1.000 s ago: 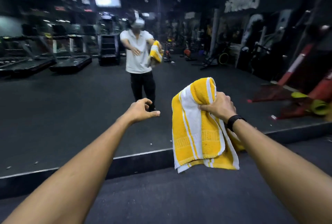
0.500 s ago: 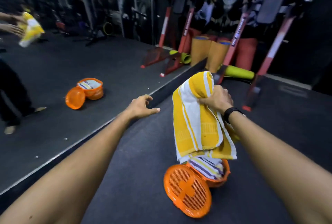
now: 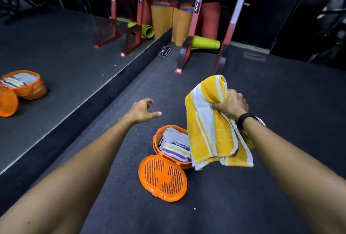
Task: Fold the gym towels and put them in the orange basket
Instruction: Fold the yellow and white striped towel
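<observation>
My right hand [image 3: 231, 103] grips a folded yellow towel with white stripes [image 3: 211, 127] near its top fold, and the towel hangs down over the right side of the orange basket [image 3: 156, 141]. The basket stands on the dark floor with its perforated lid [image 3: 162, 177] swung open toward me. Inside it lie folded towels, a grey one and a striped one [image 3: 175, 146]. My left hand [image 3: 143, 111] hovers above the floor left of the basket, fingers loosely curled, holding nothing.
A wall mirror on the left reflects the basket [image 3: 22, 87]. Red rack legs [image 3: 185, 59], upright rolled mats [image 3: 180, 25], a green rolled mat [image 3: 206, 42] and a shoe [image 3: 164, 51] lie ahead along the mirror's base.
The view has swung from the mirror down and right to the floor. The basket now lies below my hands, and the hanging towel sits lower over its right side.
</observation>
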